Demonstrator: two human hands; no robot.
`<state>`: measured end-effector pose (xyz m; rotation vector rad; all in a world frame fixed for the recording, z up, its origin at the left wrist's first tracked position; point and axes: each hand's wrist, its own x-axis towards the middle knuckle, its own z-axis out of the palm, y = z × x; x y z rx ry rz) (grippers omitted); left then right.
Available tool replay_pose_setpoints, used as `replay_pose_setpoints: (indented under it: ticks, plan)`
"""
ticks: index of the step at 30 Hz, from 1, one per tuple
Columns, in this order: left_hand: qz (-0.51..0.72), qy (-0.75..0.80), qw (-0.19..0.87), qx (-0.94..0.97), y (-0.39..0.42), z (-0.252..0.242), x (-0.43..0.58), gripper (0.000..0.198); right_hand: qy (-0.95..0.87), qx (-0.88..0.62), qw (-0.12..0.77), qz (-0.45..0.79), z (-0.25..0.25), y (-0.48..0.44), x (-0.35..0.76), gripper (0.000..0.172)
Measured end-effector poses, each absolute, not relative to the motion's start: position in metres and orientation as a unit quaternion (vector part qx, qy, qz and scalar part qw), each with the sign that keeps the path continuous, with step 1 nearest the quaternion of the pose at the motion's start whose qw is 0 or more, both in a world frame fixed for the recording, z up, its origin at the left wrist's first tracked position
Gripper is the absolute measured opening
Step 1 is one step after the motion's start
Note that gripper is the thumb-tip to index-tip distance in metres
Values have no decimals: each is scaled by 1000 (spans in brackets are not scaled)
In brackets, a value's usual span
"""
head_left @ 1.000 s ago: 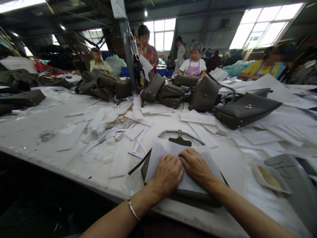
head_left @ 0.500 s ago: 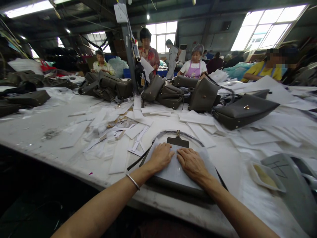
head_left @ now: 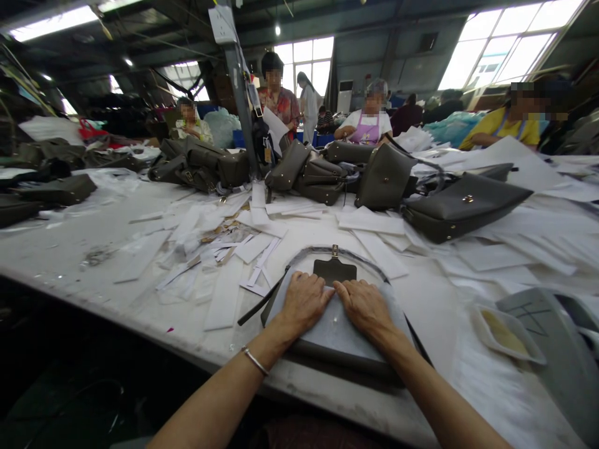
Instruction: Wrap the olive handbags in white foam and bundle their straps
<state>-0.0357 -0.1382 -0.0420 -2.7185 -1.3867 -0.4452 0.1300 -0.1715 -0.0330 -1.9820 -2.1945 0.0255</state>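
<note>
A dark grey-brown handbag (head_left: 327, 360) lies at the table's near edge, its front covered by a translucent whitish sheet (head_left: 327, 330). Beyond the sheet a dark closure tab (head_left: 334, 270) with a gold clasp (head_left: 335, 251) sticks out, inside the curve of a wrapped handle (head_left: 309, 251). My left hand (head_left: 305, 302) rests on the left of the sheet, fingers bent over the bag's upper edge. On the right, my right hand (head_left: 365, 304) mirrors it. The thumbs point at each other, nearly touching at the middle; the fingertips are partly hidden.
Several similar handbags (head_left: 463, 206) are heaped across the table. White sheets and strips (head_left: 224, 299) lie scattered to the left. At the right, a plastic tray (head_left: 508, 337) with yellowish contents sits beside a grey machine (head_left: 552, 349). A post (head_left: 241, 93) rises behind; co-workers sit beyond.
My hands have drawn closer together at the bag's upper edge, and the fingers are more bent. The bag has stayed almost in place.
</note>
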Motion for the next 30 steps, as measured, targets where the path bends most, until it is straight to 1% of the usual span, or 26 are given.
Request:
replay_pose_setpoints:
  ticks: [3,7,11,13,15,17,22,27,30]
  plan:
    - [-134,-465,41,-874,-137,-42,-34,36,-735,-672,91,17,-36,-168,130,48]
    - [-122,-454,40,-882,-138,-36,-33,36,-720,-684,117,18,-34,-169,128,52]
    - [-132,-409,28,-902,-140,-28,-36,36,-717,-688,108,-4,-26,-175,124,48]
    - [-96,-421,58,-900,-134,-30,-39,36,-716,-688,112,-25,-27,-172,125,45]
    - [-64,-396,72,-913,-127,-33,-40,35,-724,-674,141,-40,-32,-168,127,48]
    - [-49,-383,77,-919,-123,-34,-41,39,-726,-667,160,-43,-35,-167,128,53]
    - [-24,-392,67,-917,-124,-30,-42,48,-713,-680,171,3,-33,-167,126,60]
    - [-1,-386,29,-922,-121,-29,-42,51,-684,-708,148,92,-27,-160,126,69]
    - [6,-389,29,-921,-122,-27,-41,53,-660,-724,152,128,-25,-158,127,65]
